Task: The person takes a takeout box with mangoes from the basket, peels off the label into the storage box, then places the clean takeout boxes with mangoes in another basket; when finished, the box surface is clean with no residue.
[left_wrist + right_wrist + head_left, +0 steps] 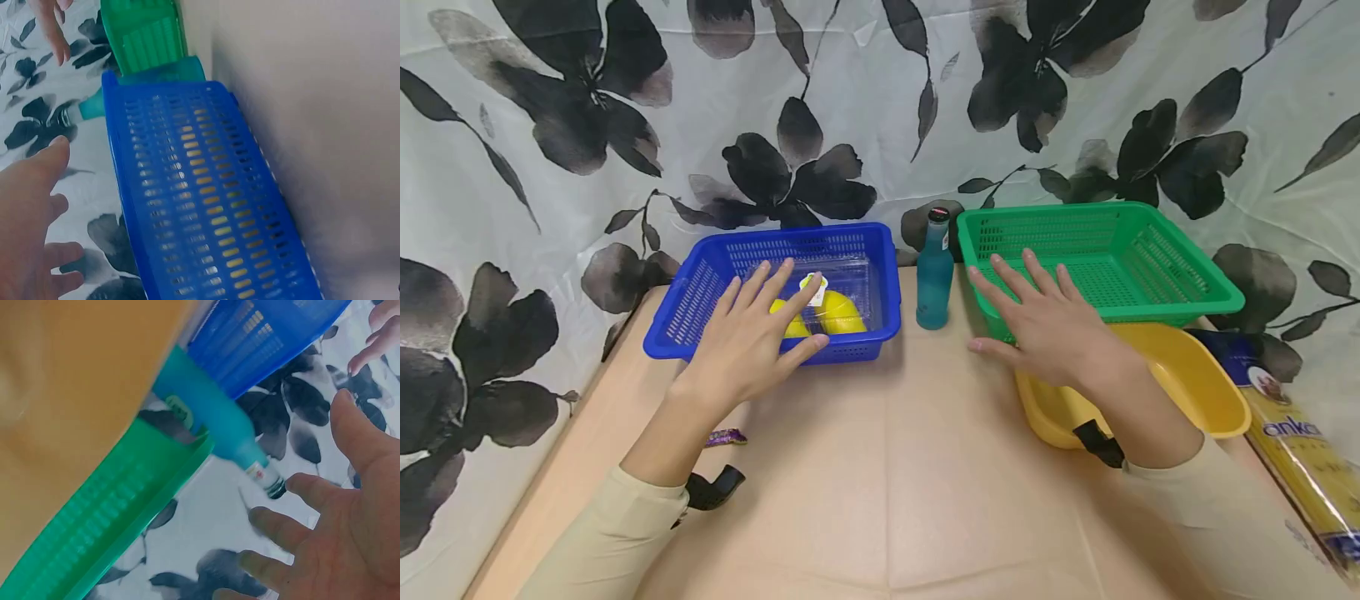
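My left hand (pixel 748 333) is held over the front of the blue basket (pixel 880 333), its fingers spread and nothing in them. Inside that basket lies a clear plastic box (pixel 859 279) with yellow fruit (pixel 841 314) and a white label, partly hidden by the hand. With fingers also spread, my right hand (pixel 1048 325) hovers over the near left corner of the green basket (pixel 1187 279) and holds nothing. Between the two baskets stands a blue-green bottle (pixel 933 279) with a dark cap, upright. In the right wrist view the bottle (pixel 215 419) shows beyond the green basket's rim.
A yellow tray (pixel 1213 400) sits in front of the green basket, partly under my right forearm. At the right edge lies a yellow and blue pasta packet (pixel 1292 429). A small purple wrapper (pixel 727 437) is beside my left wrist. Floral cloth (pixel 887 100) hangs behind the table.
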`<state>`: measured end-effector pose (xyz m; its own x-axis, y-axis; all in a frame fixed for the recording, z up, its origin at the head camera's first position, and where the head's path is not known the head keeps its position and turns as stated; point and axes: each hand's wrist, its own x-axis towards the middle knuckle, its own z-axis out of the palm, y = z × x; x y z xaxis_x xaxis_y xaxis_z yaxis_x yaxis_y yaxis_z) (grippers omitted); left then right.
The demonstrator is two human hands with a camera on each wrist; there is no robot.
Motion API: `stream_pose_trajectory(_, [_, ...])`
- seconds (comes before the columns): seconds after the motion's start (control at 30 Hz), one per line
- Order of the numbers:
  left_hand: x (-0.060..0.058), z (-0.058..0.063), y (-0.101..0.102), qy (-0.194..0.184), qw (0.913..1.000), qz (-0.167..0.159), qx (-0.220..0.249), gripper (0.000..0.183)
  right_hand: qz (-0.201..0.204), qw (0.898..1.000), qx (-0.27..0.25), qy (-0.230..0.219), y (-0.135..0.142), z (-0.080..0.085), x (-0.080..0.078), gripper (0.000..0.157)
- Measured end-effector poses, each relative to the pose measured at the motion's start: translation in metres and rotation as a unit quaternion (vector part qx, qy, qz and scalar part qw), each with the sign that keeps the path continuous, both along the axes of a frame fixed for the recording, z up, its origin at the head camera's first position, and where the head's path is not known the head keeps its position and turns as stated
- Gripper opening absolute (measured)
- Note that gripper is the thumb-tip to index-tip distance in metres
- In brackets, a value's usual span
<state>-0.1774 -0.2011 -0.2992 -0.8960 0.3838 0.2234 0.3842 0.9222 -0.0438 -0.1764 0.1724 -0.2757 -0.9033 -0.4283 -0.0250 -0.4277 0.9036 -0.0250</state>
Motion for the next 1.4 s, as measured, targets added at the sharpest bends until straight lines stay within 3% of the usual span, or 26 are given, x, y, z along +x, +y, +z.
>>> stream_pose_trajectory(0.27, [-0.003,-0.005,-0.018,-0.027,0.9992,0.013,0.026,0.078,0.03,0.999,0.0,0.021,-0.031,0.002,-0.001,0.088])
stream_pose_trajectory(0.43, [-0.013,-0.011,-0.031,-0.043,0.9982,0.021,0.036,0.078,0.045,0.999,-0.008,0.011,-0.048,0.001,-0.004,0.085])
stream_pose_trajectory(0.83, [-0.024,-0.017,-0.072,-0.095,0.99,0.049,0.092,0.074,0.072,0.997,-0.035,0.005,-0.094,-0.004,-0.021,0.087])
stream_pose_trajectory(1.1, [-0.03,-0.021,-0.09,-0.123,0.9832,0.059,0.12,0.075,0.076,0.994,-0.062,-0.046,-0.114,-0.012,-0.041,0.086])
stream_pose_trajectory(1.4, [-0.048,-0.016,-0.096,-0.151,0.9764,0.058,0.143,0.085,0.052,0.991,-0.076,-0.096,-0.122,-0.02,-0.055,0.087])
